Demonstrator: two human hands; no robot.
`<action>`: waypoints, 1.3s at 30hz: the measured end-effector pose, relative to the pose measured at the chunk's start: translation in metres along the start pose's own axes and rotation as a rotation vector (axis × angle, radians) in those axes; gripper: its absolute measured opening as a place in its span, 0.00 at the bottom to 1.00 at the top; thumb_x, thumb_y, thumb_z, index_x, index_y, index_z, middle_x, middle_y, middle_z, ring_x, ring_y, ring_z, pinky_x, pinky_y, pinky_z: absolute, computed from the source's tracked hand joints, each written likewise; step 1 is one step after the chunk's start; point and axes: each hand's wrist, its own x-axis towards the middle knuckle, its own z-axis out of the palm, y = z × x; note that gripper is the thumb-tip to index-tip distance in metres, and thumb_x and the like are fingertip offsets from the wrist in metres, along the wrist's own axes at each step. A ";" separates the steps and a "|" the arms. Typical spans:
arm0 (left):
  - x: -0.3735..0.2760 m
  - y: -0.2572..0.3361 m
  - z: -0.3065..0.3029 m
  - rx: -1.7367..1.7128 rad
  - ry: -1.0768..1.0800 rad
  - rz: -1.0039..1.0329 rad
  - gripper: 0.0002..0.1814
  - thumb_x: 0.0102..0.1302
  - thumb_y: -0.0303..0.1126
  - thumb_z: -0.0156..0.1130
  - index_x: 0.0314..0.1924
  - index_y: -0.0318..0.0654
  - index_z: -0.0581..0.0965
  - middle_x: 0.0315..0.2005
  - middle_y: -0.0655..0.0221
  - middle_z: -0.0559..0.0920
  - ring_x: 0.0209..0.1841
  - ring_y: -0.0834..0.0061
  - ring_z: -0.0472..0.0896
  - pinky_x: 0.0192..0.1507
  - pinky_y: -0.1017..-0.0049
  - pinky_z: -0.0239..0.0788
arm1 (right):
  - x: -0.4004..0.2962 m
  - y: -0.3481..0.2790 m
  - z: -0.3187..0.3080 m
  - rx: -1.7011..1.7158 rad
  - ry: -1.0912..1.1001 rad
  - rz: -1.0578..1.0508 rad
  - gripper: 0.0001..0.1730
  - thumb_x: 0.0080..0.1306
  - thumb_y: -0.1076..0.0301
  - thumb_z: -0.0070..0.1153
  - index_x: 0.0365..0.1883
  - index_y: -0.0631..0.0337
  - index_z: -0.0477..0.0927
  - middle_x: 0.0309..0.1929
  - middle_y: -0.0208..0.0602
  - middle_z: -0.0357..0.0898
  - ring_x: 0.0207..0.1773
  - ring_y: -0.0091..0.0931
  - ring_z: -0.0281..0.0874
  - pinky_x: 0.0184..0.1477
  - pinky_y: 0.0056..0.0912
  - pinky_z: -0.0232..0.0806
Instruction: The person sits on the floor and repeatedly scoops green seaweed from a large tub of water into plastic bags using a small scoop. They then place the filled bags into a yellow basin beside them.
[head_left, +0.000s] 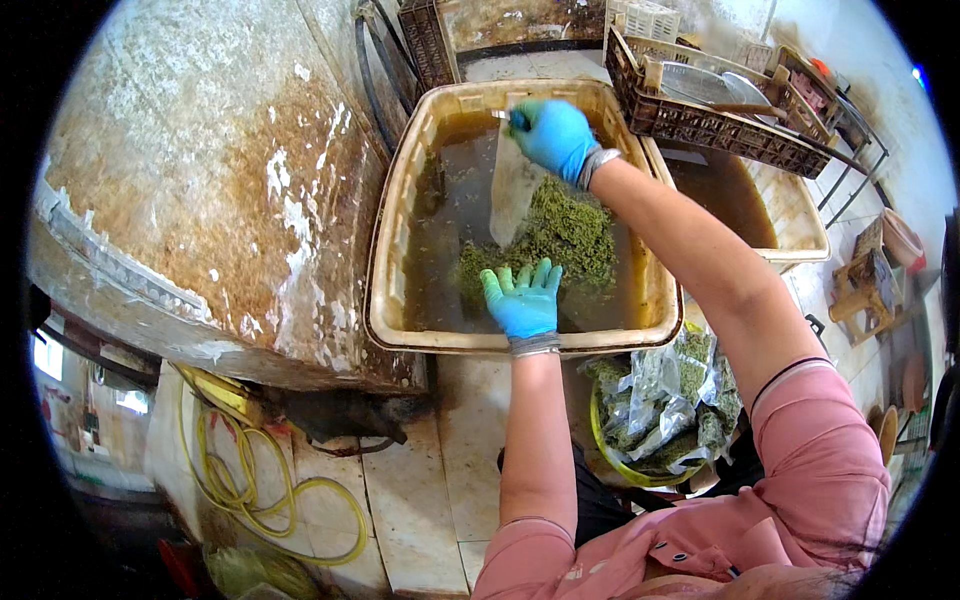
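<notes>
My right hand (555, 139), in a blue glove, grips the top of a clear plastic bag (511, 199) that hangs down over a pale plastic tub (525, 341). Brown liquid (450, 225) stands in the tub. A heap of small green peppercorn-like berries (574, 232) floats there, against the bag's lower end. Gloved too, my left hand (525, 300) is held palm up with its fingers spread, over the near part of the tub just below the heap. Nothing rests on its palm. Whether the bag still contains anything is hard to tell.
A yellow-rimmed basket (598, 427) of bagged green berries (675, 405) stands at the tub's near right. Beyond lie a second tub (802, 225) and a brown crate (720, 135) with a sieve. A stained wall block (247, 225) flanks the left; a yellow hose (247, 487) coils on the floor.
</notes>
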 end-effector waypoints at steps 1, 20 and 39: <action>0.000 0.005 -0.005 0.047 0.023 0.014 0.49 0.62 0.59 0.54 0.73 0.49 0.41 0.72 0.56 0.40 0.66 0.41 0.58 0.62 0.41 0.54 | 0.010 -0.010 -0.007 0.022 0.047 0.063 0.11 0.61 0.59 0.53 0.38 0.51 0.82 0.34 0.46 0.81 0.37 0.45 0.79 0.40 0.46 0.71; -0.015 0.005 -0.006 0.499 0.059 0.108 0.33 0.65 0.44 0.55 0.68 0.47 0.60 0.71 0.54 0.50 0.67 0.47 0.57 0.61 0.46 0.57 | -0.100 0.048 -0.056 -0.049 -0.024 0.075 0.08 0.58 0.61 0.57 0.32 0.55 0.80 0.30 0.48 0.79 0.36 0.46 0.77 0.39 0.46 0.69; -0.049 -0.069 0.017 1.068 -0.183 0.229 0.20 0.65 0.33 0.55 0.56 0.36 0.74 0.53 0.57 0.77 0.49 0.64 0.79 0.49 0.67 0.71 | -0.548 0.324 -0.284 0.314 0.522 1.091 0.09 0.61 0.64 0.58 0.27 0.58 0.79 0.18 0.25 0.72 0.15 0.18 0.64 0.18 0.23 0.57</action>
